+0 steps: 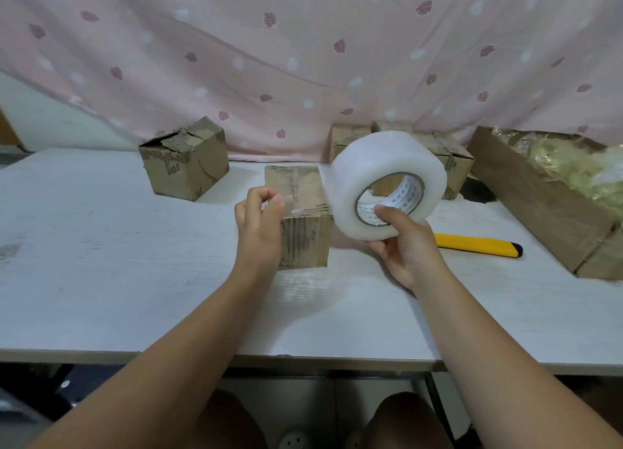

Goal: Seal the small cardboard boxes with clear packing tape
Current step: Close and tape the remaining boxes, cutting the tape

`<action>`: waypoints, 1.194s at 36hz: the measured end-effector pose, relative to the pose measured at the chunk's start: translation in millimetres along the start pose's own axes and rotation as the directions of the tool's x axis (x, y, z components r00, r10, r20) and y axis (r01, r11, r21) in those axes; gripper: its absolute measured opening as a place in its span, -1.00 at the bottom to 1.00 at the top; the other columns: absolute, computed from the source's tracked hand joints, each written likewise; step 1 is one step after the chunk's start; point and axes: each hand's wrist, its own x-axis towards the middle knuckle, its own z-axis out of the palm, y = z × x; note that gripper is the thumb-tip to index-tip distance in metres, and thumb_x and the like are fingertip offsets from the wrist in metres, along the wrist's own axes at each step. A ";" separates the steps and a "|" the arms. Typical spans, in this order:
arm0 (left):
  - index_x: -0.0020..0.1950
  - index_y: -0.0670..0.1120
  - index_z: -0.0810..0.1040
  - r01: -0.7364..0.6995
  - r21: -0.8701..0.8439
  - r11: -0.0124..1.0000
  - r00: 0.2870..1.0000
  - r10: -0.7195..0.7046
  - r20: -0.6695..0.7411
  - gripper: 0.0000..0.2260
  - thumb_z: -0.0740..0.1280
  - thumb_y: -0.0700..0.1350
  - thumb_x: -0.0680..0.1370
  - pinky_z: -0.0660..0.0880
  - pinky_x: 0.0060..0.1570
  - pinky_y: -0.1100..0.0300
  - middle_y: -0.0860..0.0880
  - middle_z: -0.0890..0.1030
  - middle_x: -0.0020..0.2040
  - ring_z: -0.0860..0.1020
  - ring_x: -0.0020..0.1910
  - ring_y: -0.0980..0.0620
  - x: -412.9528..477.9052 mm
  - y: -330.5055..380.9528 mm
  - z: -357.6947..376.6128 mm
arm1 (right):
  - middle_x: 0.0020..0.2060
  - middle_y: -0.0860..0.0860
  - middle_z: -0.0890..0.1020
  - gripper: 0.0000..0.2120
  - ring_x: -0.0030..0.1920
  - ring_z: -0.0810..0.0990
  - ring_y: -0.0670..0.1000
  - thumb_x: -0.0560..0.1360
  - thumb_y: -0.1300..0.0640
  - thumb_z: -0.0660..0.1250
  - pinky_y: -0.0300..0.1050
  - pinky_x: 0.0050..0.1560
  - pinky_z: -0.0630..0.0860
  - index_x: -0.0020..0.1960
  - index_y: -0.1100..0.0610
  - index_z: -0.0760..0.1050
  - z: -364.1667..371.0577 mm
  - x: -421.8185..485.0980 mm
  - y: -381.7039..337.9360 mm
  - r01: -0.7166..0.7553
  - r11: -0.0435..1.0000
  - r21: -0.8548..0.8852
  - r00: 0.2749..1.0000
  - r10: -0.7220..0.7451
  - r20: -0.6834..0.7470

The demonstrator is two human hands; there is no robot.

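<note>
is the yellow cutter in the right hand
No, the right hand holds the tape roll, while the yellow cutter lies on the table beside it.

The middle box (305, 243) has a second box (185, 165) behind-left and a knife (472, 244) to its right.

Right hand (404, 246) holds the clear tape roll (377, 178) above the counter (118, 263), thumb in the core. Left hand (259, 222) pinches the loose tape end (293, 211) at the near top edge of the centre cardboard box (303, 243). Second box (185, 165) back-left, well apart. More boxes (453, 165) behind the roll. Yellow utility knife (478, 245) lies flat just right of the right hand.
</note>
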 end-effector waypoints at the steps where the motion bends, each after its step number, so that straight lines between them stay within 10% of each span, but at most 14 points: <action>1: -0.11 0.18 0.41 0.011 0.000 1.000 1.000 -0.011 0.000 -0.92 0.14 0.07 0.49 0.31 -0.06 0.30 0.06 0.35 0.15 0.39 -0.21 0.47 0.7 -2.0 0.0 | -0.15 0.08 0.72 -0.77 -0.13 0.72 0.03 0.51 0.37 0.32 -0.08 -0.27 0.62 0.13 0.18 0.53 0.2 0.0 -0.2 0.022 1.000 -0.016 0.999 -0.022 -0.024; 6: -0.06 0.19 0.40 -0.005 0.040 0.999 1.000 0.006 -0.016 -0.79 0.14 -0.13 0.62 0.27 -0.32 0.63 0.04 0.33 0.14 0.39 -0.27 0.50 4.2 -9.2 -0.2 | -0.08 0.12 0.67 -0.61 -0.11 0.69 0.08 0.48 0.39 0.33 0.01 -0.28 0.64 0.27 0.17 0.46 -2.2 0.7 -1.1 0.047 0.992 -0.113 0.986 -0.065 -0.153; 16: -0.08 0.16 0.45 -0.026 0.063 0.998 0.999 0.027 -0.019 -0.77 0.17 -0.18 0.59 0.33 -0.28 0.56 0.01 0.38 0.16 0.42 -0.20 0.45 4.5 -5.8 -5.1 | 0.03 0.14 0.60 -0.59 0.04 0.63 0.18 0.42 0.33 0.41 0.19 -0.15 0.65 0.18 0.07 0.39 -11.2 9.3 -1.1 0.086 0.931 -0.356 0.925 -0.208 -0.319; 20: -0.08 0.17 0.46 -0.052 0.070 0.996 0.998 0.054 -0.022 -0.77 0.17 -0.18 0.59 0.34 -0.25 0.55 0.03 0.38 0.13 0.43 -0.18 0.44 2.3 -3.3 -5.5 | -0.10 -0.09 0.54 -0.61 -0.06 0.55 -0.06 0.45 0.20 0.43 0.10 0.01 0.58 0.13 -0.01 0.30 -16.8 7.9 1.8 0.126 0.785 -0.607 0.884 -0.366 -0.291; 26: -0.06 0.18 0.49 -0.099 0.158 0.982 0.992 0.109 -0.058 -0.76 0.13 -0.13 0.45 0.34 0.18 0.21 0.08 0.28 0.17 0.38 0.21 0.07 -7.4 8.5 -3.0 | -0.16 -0.25 0.45 -0.57 -0.18 0.44 -0.24 0.51 0.14 0.39 -0.17 -0.17 0.33 0.27 0.05 0.25 -16.5 6.1 7.0 0.165 0.621 -0.766 0.879 -0.445 -0.172; 30: 0.11 -0.16 0.61 -0.396 0.437 0.807 0.912 0.400 0.087 -0.62 0.10 -0.31 0.43 0.45 0.06 -0.01 -0.08 0.52 0.12 0.49 0.09 -0.17 -9.2 20.3 -0.9 | -0.15 -0.26 0.44 -0.56 -0.17 0.44 -0.26 0.53 0.16 0.37 -0.20 -0.16 0.32 0.32 0.06 0.25 -17.3 6.5 8.0 0.182 0.599 -0.780 0.880 -0.453 -0.143; 35: 0.26 -0.09 0.52 -0.287 0.657 0.698 0.947 0.308 0.086 -0.66 0.06 -0.09 0.60 0.37 -0.11 0.07 -0.05 0.59 0.13 0.47 0.09 -0.12 -11.2 31.1 6.2 | -0.16 -0.24 0.46 -0.59 -0.18 0.45 -0.25 0.54 0.15 0.36 -0.27 -0.24 0.31 0.30 0.07 0.26 -18.7 9.2 7.7 0.190 0.590 -0.785 0.873 -0.467 -0.141; 40: 0.23 -0.02 0.48 -0.367 0.848 0.383 0.926 0.241 0.292 -0.34 0.06 0.42 0.39 0.31 -0.14 0.12 -0.08 0.38 0.08 0.34 0.13 -0.11 -11.8 32.2 18.2 | -0.17 -0.25 0.44 -0.57 -0.21 0.44 -0.25 0.55 0.13 0.34 -0.25 -0.26 0.32 0.34 0.07 0.25 -19.1 8.3 7.7 0.197 0.573 -0.796 0.861 -0.490 -0.140; 43: 0.23 0.01 0.42 -0.367 0.877 0.309 0.926 0.213 0.313 -0.39 0.22 0.42 0.39 0.46 -0.11 0.05 -0.11 0.29 0.37 0.25 0.37 -0.16 -9.4 27.0 18.9 | -0.16 -0.21 0.46 -0.56 -0.20 0.47 -0.18 0.55 0.13 0.35 -0.24 -0.22 0.35 0.36 0.06 0.24 -17.5 5.5 5.4 0.216 0.567 -0.795 0.844 -0.517 -0.140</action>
